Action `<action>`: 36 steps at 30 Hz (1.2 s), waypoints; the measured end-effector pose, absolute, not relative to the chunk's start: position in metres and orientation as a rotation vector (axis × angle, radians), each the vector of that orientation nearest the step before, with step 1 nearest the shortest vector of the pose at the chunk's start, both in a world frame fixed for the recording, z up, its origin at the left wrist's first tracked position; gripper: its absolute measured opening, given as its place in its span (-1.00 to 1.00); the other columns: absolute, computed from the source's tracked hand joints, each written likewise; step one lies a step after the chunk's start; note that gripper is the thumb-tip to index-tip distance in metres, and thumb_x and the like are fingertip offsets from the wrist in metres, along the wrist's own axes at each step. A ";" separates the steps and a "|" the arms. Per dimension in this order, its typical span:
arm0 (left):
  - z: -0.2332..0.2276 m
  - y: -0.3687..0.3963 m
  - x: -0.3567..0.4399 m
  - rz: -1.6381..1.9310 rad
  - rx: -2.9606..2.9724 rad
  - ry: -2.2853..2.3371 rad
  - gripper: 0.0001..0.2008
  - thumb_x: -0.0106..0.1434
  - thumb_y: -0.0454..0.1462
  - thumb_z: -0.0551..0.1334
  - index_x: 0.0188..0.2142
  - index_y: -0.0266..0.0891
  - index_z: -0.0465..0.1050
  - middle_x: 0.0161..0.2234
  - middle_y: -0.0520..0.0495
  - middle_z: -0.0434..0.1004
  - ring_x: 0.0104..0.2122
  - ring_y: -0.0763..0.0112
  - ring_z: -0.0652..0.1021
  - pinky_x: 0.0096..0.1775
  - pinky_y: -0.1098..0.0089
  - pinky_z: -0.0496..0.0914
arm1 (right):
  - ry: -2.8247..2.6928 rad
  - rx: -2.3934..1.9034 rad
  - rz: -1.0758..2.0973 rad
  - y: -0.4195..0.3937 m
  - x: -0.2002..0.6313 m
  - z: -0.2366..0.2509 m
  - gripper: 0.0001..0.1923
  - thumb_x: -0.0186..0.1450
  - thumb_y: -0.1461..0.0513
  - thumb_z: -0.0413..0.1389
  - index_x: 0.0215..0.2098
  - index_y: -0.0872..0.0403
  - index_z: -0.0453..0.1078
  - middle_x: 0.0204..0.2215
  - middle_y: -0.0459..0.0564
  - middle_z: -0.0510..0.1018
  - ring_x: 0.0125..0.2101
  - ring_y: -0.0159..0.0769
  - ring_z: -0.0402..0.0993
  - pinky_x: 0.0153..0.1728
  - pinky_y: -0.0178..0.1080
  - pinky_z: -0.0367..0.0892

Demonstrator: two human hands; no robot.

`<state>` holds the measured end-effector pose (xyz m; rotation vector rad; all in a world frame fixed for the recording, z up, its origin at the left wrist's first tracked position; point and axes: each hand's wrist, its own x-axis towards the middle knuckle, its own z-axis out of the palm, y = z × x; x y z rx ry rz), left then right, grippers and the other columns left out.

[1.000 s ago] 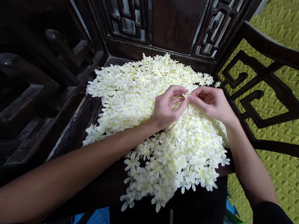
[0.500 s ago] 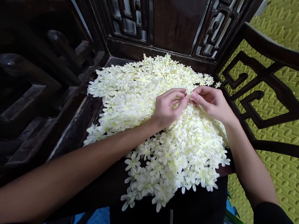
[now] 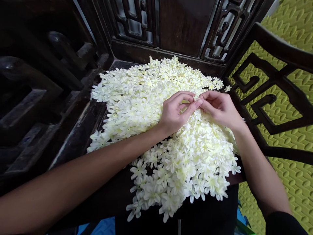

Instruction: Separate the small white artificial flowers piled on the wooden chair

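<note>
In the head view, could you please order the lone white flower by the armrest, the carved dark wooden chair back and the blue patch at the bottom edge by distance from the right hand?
From the right hand:
1. Lone white flower, just beyond it.
2. Carved dark wooden chair back, farther ahead.
3. Blue patch, lower left edge.

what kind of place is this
Probably a home or small workshop, not a factory: a carved dark wooden chair serves as the worktop for a heap of white fabric flowers, with green foam floor mats below.
</note>
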<state>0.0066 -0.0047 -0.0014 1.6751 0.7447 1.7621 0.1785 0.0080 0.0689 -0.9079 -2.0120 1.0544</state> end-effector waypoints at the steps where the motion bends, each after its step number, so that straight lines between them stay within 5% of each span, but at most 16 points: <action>1: -0.002 -0.004 0.006 1.771 1.700 0.756 -0.88 0.28 -0.21 0.31 -0.25 -0.22 0.49 -0.12 -0.12 0.54 -0.06 0.34 0.58 -0.15 0.36 0.61 | -1.998 -0.898 1.046 0.008 0.177 0.068 -0.66 0.25 -0.01 0.29 -0.29 0.10 0.47 -0.47 -0.08 0.43 -0.52 -0.42 0.27 -0.55 -0.31 0.16; 13: -0.005 0.000 0.005 1.814 1.689 0.802 -0.88 0.35 -0.24 0.22 -0.33 -0.23 0.42 -0.16 -0.13 0.53 -0.09 0.36 0.56 -0.21 0.40 0.56 | -1.780 -0.910 0.718 0.018 0.189 0.076 -0.72 0.25 0.05 0.32 -0.43 0.06 0.47 -0.55 -0.09 0.41 -0.55 -0.39 0.28 -0.53 -0.25 0.18; 19: -0.003 -0.004 0.005 1.793 1.624 0.763 -0.86 0.33 -0.22 0.26 -0.32 -0.25 0.46 -0.12 -0.13 0.59 -0.07 0.35 0.61 -0.12 0.33 0.59 | -1.979 -0.810 0.987 0.005 0.176 0.073 -0.78 0.16 0.15 0.40 -0.30 0.06 0.55 -0.38 -0.05 0.56 -0.45 -0.36 0.40 -0.44 -0.25 0.35; 26: -0.001 -0.004 0.005 1.781 1.636 0.696 -0.82 0.38 -0.16 0.18 -0.16 -0.16 0.50 -0.22 -0.05 0.58 -0.24 0.41 0.61 -0.25 0.37 0.58 | -1.904 -0.792 0.962 0.007 0.174 0.070 -0.84 0.20 0.19 0.37 -0.29 0.08 0.56 -0.36 -0.03 0.61 -0.36 -0.31 0.54 -0.31 -0.21 0.49; 36: 0.001 -0.002 0.005 1.845 1.708 0.758 -0.87 0.35 -0.17 0.22 -0.21 -0.16 0.49 -0.22 -0.07 0.56 -0.17 0.39 0.58 -0.12 0.33 0.53 | -1.986 -0.766 0.991 0.003 0.176 0.074 -0.87 0.22 0.23 0.36 -0.28 0.10 0.60 -0.32 0.02 0.61 -0.33 -0.27 0.51 -0.30 -0.20 0.40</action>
